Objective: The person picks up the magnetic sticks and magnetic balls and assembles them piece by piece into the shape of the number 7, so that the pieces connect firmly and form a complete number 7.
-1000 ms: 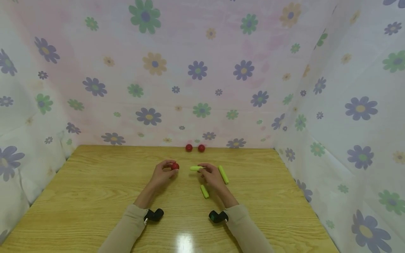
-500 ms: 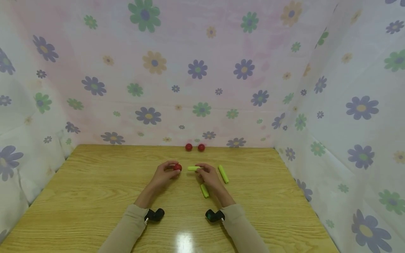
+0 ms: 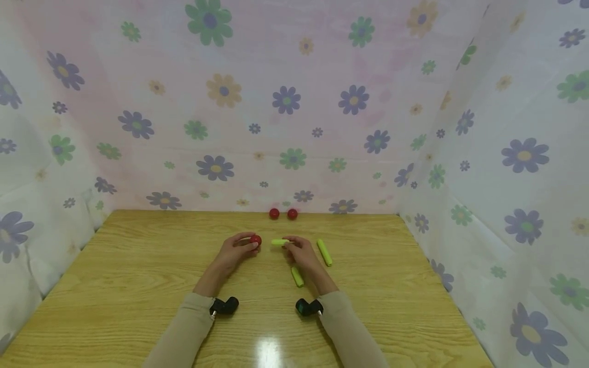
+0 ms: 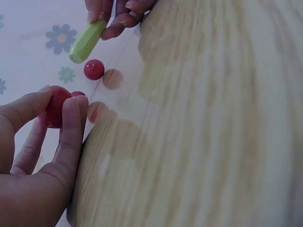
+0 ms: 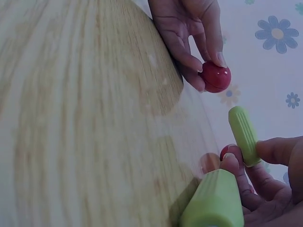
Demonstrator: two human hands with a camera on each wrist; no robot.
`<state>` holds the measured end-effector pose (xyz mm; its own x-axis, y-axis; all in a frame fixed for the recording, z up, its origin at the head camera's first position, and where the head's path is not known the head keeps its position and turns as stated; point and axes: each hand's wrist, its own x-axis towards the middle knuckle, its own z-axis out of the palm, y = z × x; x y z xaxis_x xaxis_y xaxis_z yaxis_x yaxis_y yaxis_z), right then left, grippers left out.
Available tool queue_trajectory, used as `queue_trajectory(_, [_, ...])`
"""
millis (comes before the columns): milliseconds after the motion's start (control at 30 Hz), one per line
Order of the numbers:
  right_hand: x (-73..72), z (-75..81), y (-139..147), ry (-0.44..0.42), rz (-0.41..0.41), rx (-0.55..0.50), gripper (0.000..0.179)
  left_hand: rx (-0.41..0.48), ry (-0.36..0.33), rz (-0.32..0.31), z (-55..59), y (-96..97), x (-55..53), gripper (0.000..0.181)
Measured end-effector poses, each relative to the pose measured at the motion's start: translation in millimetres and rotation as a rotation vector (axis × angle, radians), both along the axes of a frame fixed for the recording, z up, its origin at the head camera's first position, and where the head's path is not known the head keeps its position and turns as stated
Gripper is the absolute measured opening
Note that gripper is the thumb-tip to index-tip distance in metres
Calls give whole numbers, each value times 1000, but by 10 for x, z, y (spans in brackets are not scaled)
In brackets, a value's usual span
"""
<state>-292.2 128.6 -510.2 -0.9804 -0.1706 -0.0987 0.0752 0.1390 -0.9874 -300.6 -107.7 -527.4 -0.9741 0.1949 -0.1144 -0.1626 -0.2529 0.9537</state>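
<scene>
Between the thumb and fingers of my left hand (image 3: pixel 235 254) is a small shiny red ball (image 3: pixel 256 239), shown closer in the left wrist view as a red ball (image 4: pixel 57 108). Across from it, my right hand (image 3: pixel 303 255) pinches a short light-green ribbed stick (image 3: pixel 278 242) by one end, its free end pointing left toward the ball. In the right wrist view this green stick (image 5: pixel 243 135) has lengthwise grooves. A gap separates ball and stick. Beside the right wrist lies a second green stick (image 3: pixel 297 277), partly covered by the hand.
A longer green stick (image 3: pixel 324 252) lies to the right of the right hand. Two more red balls (image 3: pixel 274 214) (image 3: pixel 292 214) sit at the back edge of the wooden table (image 3: pixel 138 276). Flowered cloth (image 3: pixel 285 133) hangs behind and at both sides.
My right hand has shifted a little left with the green stick. My left hand went slightly right with the red ball, then back left. The loose sticks and balls stay put.
</scene>
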Motion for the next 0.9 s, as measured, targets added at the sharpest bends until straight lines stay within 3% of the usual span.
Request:
queue_trajectory(200, [41,128,-8,-6,47,-13,32,-31,-5,12,-9,20,37,52])
queue_trajectory(500, [-43,-67,-51,-16,-2,-36,31,-92,-29,48,9,69,64,48])
queue_trajectory(900, [-97,-92,-91,-28,-2,-50,30,-150,-27,75,10,107,49,41])
